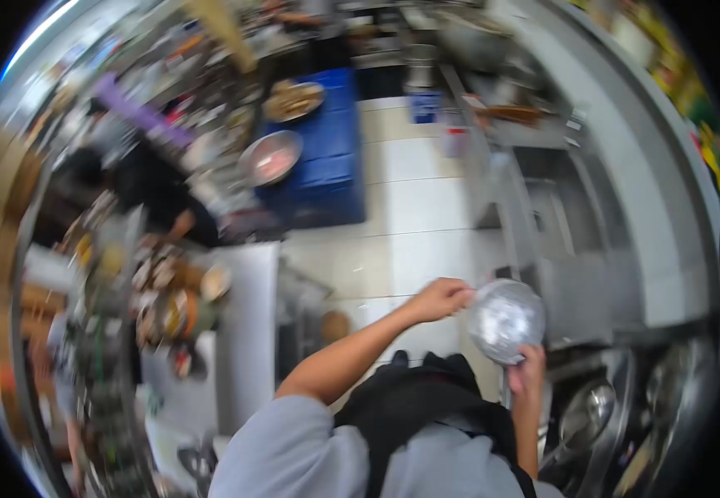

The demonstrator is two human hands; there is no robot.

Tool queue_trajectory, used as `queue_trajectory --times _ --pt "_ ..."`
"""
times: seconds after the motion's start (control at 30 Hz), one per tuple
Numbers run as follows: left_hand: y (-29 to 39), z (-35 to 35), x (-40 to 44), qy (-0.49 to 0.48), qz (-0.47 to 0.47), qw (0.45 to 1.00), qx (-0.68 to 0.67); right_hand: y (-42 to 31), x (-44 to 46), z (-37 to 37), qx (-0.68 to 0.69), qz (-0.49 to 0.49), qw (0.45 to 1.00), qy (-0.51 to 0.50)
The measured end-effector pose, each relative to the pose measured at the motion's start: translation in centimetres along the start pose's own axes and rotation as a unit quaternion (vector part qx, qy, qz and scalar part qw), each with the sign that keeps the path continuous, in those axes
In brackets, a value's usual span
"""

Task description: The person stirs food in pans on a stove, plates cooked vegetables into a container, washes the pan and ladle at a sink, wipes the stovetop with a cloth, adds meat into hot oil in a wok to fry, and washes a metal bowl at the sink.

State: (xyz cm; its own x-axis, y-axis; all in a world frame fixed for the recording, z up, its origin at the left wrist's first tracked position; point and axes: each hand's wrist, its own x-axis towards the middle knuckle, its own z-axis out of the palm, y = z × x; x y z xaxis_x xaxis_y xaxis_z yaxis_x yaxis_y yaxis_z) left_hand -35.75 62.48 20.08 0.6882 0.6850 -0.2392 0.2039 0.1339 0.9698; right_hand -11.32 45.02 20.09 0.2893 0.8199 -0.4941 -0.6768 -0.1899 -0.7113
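Observation:
A round, shiny metal bowl is held in front of my body, right of the middle, beside the steel counter. My left hand is closed at the bowl's left rim, with its fingers pressed together. On the lower right edge of the bowl, my right hand grips the rim. Whether anything lies in the bowl is blurred by glare.
A steel sink is set in the counter on the right. Ahead stands a blue chest bearing a bowl of pink food and a plate of brown food. Another person is at the left. Metal ladles lie lower right.

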Motion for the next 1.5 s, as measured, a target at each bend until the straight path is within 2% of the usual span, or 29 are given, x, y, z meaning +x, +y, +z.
queue_trajectory --times 0.13,0.3,0.4,0.53,0.6,0.67,0.7,0.77,0.8,0.83,0.87,0.93,1.0,1.07,1.1,1.17,1.23,1.3,1.33,1.4,1.43,1.5 --pt "1.6 -1.6 8.1 0.032 0.067 0.985 0.158 -1.9 6.4 2.8 -0.005 0.002 0.997 0.071" --pt "2.8 -6.6 17.8 0.124 0.068 0.959 0.246 -6.8 18.2 4.5 0.01 0.042 0.997 -0.064" --pt "3.4 -12.4 22.0 0.181 0.03 0.944 0.274 -10.8 30.6 4.9 -0.08 0.03 0.995 -0.044" --pt "4.9 -19.8 24.7 0.28 0.015 0.916 0.287 -20.9 51.0 3.7 -0.292 -0.115 0.945 0.093" --pt "4.8 -23.1 25.1 0.313 0.01 0.908 0.278 -24.0 64.0 -0.2 -0.412 -0.241 0.858 0.191" --pt "4.9 -26.2 25.3 0.348 -0.021 0.895 0.278 -29.0 67.7 0.4 -0.51 -0.234 0.781 0.272" --pt "4.3 -27.8 25.4 0.351 -0.019 0.894 0.279 -30.2 70.1 -0.7 -0.509 -0.237 0.782 0.269" --pt "3.0 -30.5 25.7 0.369 -0.051 0.889 0.267 -30.9 74.2 -2.0 -0.382 -0.32 0.828 0.256" --pt "2.3 -31.7 26.3 0.367 -0.047 0.889 0.27 -31.0 74.8 -2.0 -0.378 -0.322 0.828 0.26" --pt "1.7 -32.9 27.0 0.377 -0.059 0.892 0.242 -31.6 72.8 -0.7 -0.449 -0.283 0.811 0.245" --pt "1.1 -34.1 27.9 0.383 -0.07 0.896 0.214 -31.5 70.9 0.0 -0.516 -0.241 0.789 0.232" --pt "-0.3 -36.5 30.6 0.371 -0.084 0.906 0.186 -29.0 67.7 2.3 -0.61 -0.246 0.709 0.255" --pt "-1.7 -39.0 33.8 0.352 -0.086 0.918 0.16 -24.6 66.2 3.3 -0.724 -0.248 0.571 0.296" --pt "-2.8 -41.6 37.2 0.335 -0.089 0.926 0.153 -18.2 66.4 3.6 -0.773 -0.305 0.427 0.355" --pt "-4.2 -42.9 38.8 0.327 -0.094 0.93 0.138 -18.4 66.6 6.1 -0.772 -0.301 0.426 0.363" --pt "-6.8 -45.4 41.6 0.312 -0.086 0.938 0.128 -20.7 66.0 14.4 -0.696 -0.101 0.663 0.256" --pt "-5.6 -46.9 43.4 0.294 -0.112 0.939 0.138 -25.0 69.6 20.9 -0.659 -0.175 0.687 0.251" --pt "-7.7 -49.1 44.3 0.286 -0.119 0.941 0.133 -28.4 76.1 25.1 -0.606 -0.371 0.673 0.206" --pt "-6.9 -49.7 44.4 0.285 -0.128 0.941 0.126 -30.4 79.4 27.0 -0.612 -0.416 0.655 0.153" --pt "-6.3 -51.0 44.4 0.282 -0.138 0.942 0.12 -33.1 85.3 29.8 -0.673 -0.407 0.615 0.054" --pt "-7.4 -52.0 43.7 0.273 -0.14 0.942 0.135 -33.3 88.4 29.4 -0.673 -0.404 0.617 0.057" --pt "-9.8 -53.3 42.2 0.265 -0.141 0.942 0.151 -32.5 94.6 28.1 -0.85 -0.293 0.437 -0.002"
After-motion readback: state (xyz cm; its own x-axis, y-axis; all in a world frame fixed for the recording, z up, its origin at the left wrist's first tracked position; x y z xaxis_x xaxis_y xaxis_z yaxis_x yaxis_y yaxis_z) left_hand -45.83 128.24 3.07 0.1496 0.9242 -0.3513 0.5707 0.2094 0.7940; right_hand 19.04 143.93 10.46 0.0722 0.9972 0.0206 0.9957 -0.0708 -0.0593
